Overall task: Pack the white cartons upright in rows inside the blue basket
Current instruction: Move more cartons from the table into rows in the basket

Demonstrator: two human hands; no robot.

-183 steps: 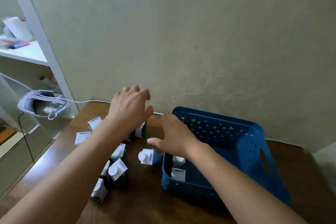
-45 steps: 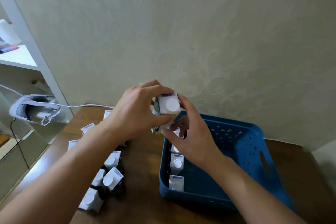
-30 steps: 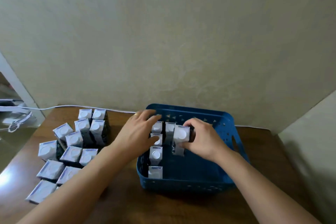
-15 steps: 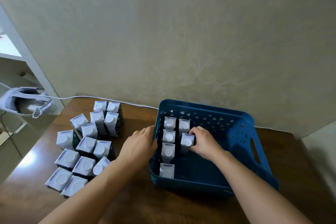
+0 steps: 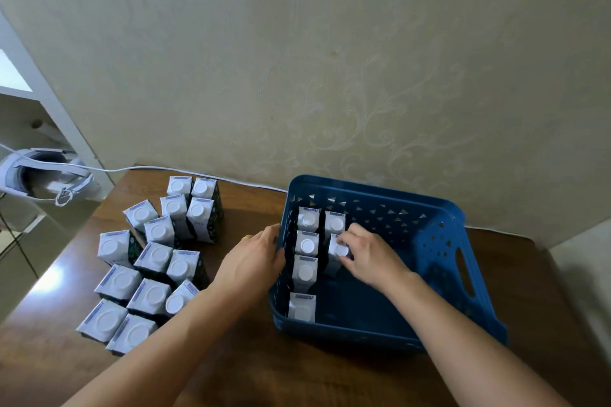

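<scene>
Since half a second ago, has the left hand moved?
No. The left hand still rests against the blue basket's left wall, beside the first row of cartons.

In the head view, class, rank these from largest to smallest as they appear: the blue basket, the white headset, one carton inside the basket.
1. Blue basket
2. White headset
3. Carton

The white headset [image 5: 43,177] at the left of the frame is cut off by the picture's edge. The right hand [image 5: 370,254] covers part of the white carton [image 5: 337,254] it pinches, hiding its fingertips. Print on the loose white cartons [image 5: 155,258] is too small to read.
</scene>
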